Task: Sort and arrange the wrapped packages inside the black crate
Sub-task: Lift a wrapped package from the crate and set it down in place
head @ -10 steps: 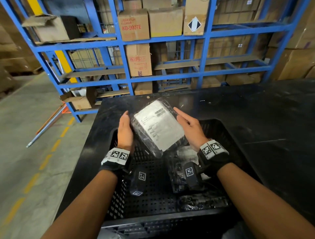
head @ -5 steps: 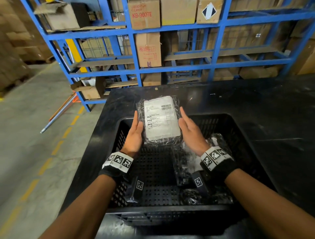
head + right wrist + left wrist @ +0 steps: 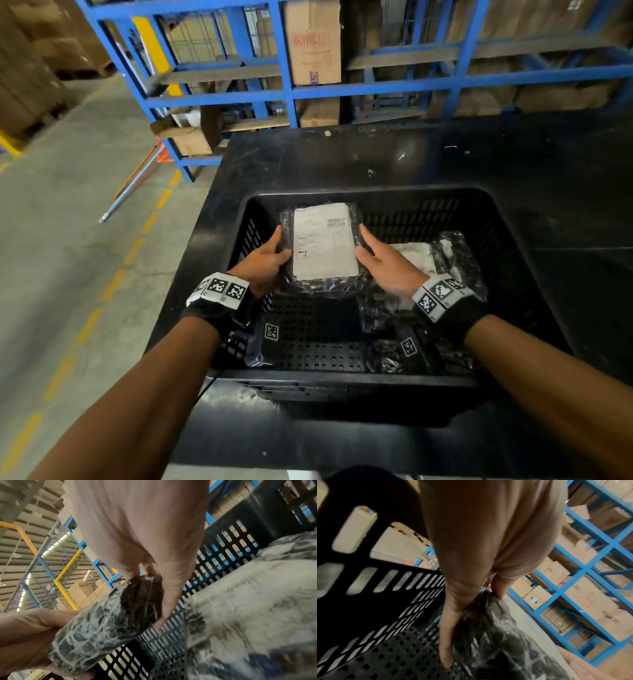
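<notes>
A black package in clear wrap with a white label (image 3: 323, 245) is held inside the black crate (image 3: 507, 233), toward its far left part. My left hand (image 3: 265, 258) grips its left edge, thumb on top and fingers under it (image 3: 448, 639). My right hand (image 3: 380, 257) grips its right edge the same way (image 3: 164, 601). The package's dark wrapped side (image 3: 96, 626) faces the right wrist camera. A second wrapped package with a white label (image 3: 424, 263) lies in the crate's right half, partly under my right wrist. Another dark wrapped bundle (image 3: 387, 356) lies at the near right.
The crate stands on a black table (image 3: 445, 161). Its perforated floor (image 3: 318, 329) shows bare in the near left part. Blue shelving (image 3: 291, 92) with cardboard boxes stands behind the table. Concrete floor with a yellow dashed line (image 3: 113, 284) lies to the left.
Both hands have brought the labelled package down from above the crate's far rim into the crate and turned it square to the crate. The head view has tipped downward.
</notes>
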